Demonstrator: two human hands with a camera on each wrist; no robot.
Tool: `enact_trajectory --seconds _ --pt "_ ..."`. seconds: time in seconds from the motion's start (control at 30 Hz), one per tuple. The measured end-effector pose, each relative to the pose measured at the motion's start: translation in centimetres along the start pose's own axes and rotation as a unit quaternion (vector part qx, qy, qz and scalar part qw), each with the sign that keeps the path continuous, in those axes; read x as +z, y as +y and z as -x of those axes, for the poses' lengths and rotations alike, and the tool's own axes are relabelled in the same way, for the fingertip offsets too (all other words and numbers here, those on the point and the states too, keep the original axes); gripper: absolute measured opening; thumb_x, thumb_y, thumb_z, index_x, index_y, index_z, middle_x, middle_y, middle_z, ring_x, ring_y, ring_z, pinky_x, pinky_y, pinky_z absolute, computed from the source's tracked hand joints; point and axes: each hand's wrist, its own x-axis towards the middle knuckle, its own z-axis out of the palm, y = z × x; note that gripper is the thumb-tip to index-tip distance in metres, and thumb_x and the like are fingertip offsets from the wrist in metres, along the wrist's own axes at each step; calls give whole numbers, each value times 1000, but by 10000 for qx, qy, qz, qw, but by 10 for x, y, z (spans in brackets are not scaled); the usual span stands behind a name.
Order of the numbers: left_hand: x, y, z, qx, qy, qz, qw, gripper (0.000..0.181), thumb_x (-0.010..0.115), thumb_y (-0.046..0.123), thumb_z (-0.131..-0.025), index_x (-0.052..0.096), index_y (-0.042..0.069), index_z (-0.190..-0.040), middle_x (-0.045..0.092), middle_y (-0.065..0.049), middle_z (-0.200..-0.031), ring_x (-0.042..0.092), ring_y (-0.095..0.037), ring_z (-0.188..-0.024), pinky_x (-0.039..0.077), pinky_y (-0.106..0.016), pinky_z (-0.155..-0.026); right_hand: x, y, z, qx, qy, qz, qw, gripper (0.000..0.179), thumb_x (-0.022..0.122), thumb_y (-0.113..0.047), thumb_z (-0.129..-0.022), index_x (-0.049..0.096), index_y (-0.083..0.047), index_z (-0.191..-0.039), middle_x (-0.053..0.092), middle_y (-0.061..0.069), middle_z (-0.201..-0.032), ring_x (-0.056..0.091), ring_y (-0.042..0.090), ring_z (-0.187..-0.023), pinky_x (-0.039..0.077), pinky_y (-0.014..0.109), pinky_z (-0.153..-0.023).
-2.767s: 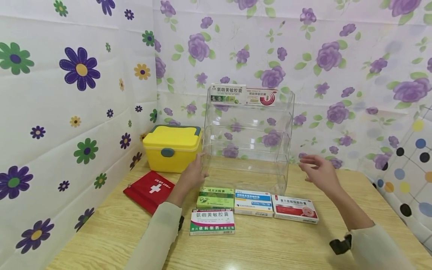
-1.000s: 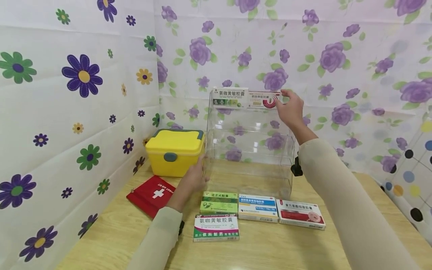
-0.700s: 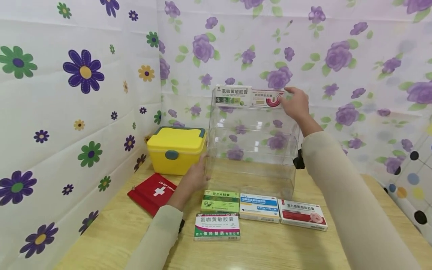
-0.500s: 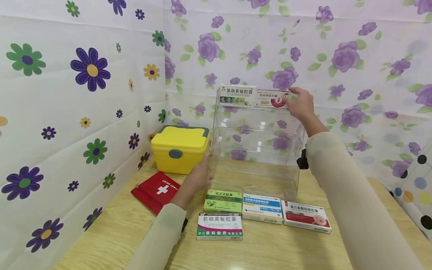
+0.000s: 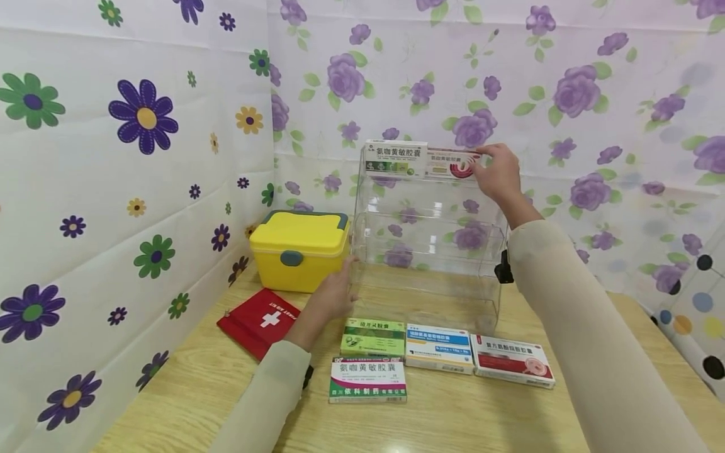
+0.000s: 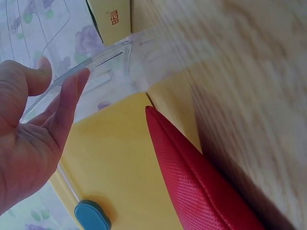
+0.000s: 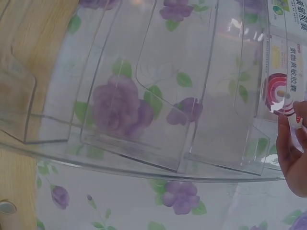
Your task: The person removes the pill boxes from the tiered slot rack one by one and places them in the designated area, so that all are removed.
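My right hand (image 5: 501, 177) pinches the right end of a white-and-red medicine box (image 5: 444, 163) on the top tier of a clear display rack (image 5: 430, 218). In the right wrist view, thumb and fingers meet that box's (image 7: 283, 72) end. A white-and-green medicine box (image 5: 395, 158) stands upright just left of it. Low on the rack's left side, my left hand (image 5: 335, 293) grips the clear side panel. The left wrist view has the panel's edge passing between the thumb and fingers of this hand (image 6: 29, 139).
Before the rack lie a green box (image 5: 372, 338), a blue-and-white box (image 5: 439, 347), a red-and-white box (image 5: 513, 360) and a white, pink and green box (image 5: 368, 380). A red first aid pouch (image 5: 260, 322) and a yellow case (image 5: 300, 251) are at left.
From beside the rack's right side, my right hand has risen to the top tier and taken hold of the white-and-red medicine box. My left hand stays at the rack's left side.
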Motion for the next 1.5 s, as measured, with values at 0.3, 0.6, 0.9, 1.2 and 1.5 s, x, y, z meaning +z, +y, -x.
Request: enact_trajectory --seconds 0.3,0.6,0.9,1.2,1.5 --pt "0 4 1 -79 -93 133 9998 92 78 7 -84 18 28 -151 55 -10 -79 56 -25 -66 51 -33 -59 -5 1 -1 517 -54 271 9983 41 53 -28 -101 58 -16 -140 51 13 -144 44 37 -133 42 52 -101" --pt "-3 8 0 -150 -106 69 9998 91 77 10 -86 18 31 -151 54 -8 -85 57 -25 -76 52 -34 -68 -13 -1 -5 814 304 109 9962 35 52 -31 -101 65 -20 -132 63 6 -132 51 31 -125 44 46 -90" --pt "-8 11 0 -176 -165 48 9997 91 77 10 -86 17 29 -151 55 -8 -84 56 -25 -74 52 -36 -69 -19 -7 -11 972 735 -163 9924 35 51 -31 -100 66 -18 -129 61 4 -135 52 26 -122 42 45 -95" --pt "-5 8 0 -231 -239 72 9994 91 78 8 -85 19 29 -151 55 -7 -86 56 -24 -72 51 -33 -65 -24 -7 -7 591 1299 -451 9887 32 53 -31 -99 68 -16 -124 63 2 -131 55 20 -116 44 38 -93" --pt "-5 4 0 -345 -164 -63 9993 89 77 9 -86 19 29 -150 54 -6 -88 55 -24 -75 51 -33 -67 -31 -12 -8 -28 1978 -1103 9740 25 59 -19 -97 72 -8 -115 67 8 -119 62 20 -107 44 26 -96"
